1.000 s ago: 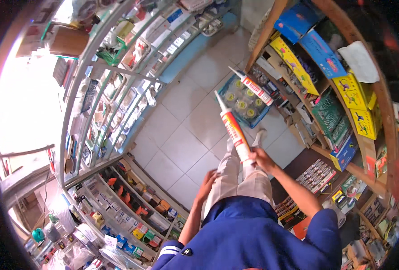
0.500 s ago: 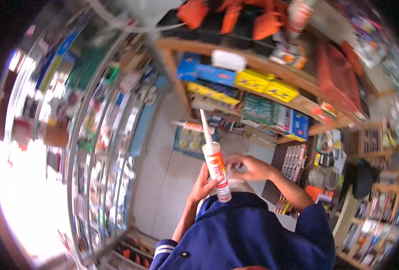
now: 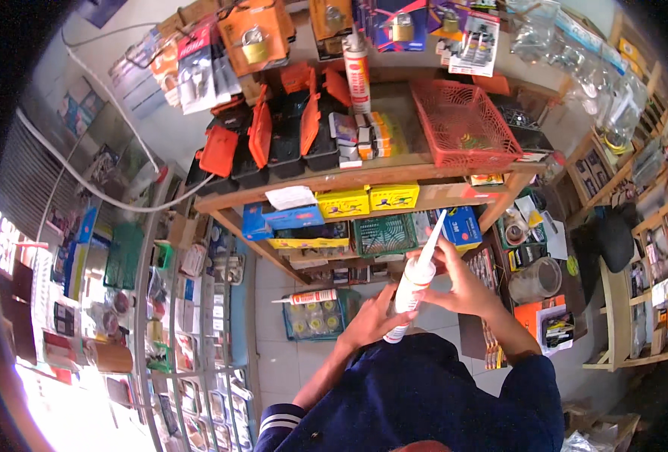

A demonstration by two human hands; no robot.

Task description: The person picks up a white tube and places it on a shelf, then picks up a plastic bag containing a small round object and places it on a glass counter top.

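While both hands are up in front of the torso, the sealant tube (image 3: 411,290) sits btwn them, just above the hem of the navy top (image 3: 424,384). Tube = white w/ some red print, tilted, long white nozzle (image 3: 433,242) pointing up & slightly R in view, base end twd the person. L hand (image 3: 368,322): fingers bent round the lower body, thumb across the front, so grasping. R hand (image 3: 466,290): higher up, thumb against the upper body, fingers curled behind the nozzle's base, also grasping; how firm, can't tell.

Beyond the hands, on the tiled floor (image 3: 274,361): blue basket (image 3: 351,305) w/ round yellow-marked containers (image 3: 315,324), plus a 2nd tube (image 3: 311,297) lying across its far edge, nozzle to the L. Wooden shelf (image 3: 311,182) ahead. Top level, L to R: black bins (image 3: 285,166) w/ orange lids (image 3: 260,135), a 3rd tube (image 3: 357,75) standing upright, small boxes beside it, red basket (image 3: 466,124). Packaged padlocks (image 3: 256,47) hang above. Level below: yellow boxes (image 3: 368,200), green basket (image 3: 383,235), blue box (image 3: 466,226). R side: clear tub (image 3: 537,279) near assorted small stock. L side: metal-framed racks w/ mixed goods, partly blown out by glare.
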